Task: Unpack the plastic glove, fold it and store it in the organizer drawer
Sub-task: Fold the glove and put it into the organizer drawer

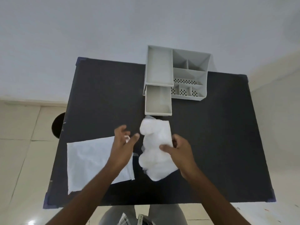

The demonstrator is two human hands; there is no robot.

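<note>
We see our right hand [177, 151] pinching the crumpled, translucent white plastic glove [155, 150], thumb on top of its right edge, the glove lying on the black rectangular tabletop [100, 98] just in front of the pulled-out grey drawer [158, 101] of the light grey plastic desk organizer [190, 70]. Our left hand [123, 146] hovers just left of the glove with fingers spread wide, holding nothing that we can make out. Beneath that hand and forearm lies a flat white plastic wrapper sheet [90, 161] on the tabletop's left side.
</note>
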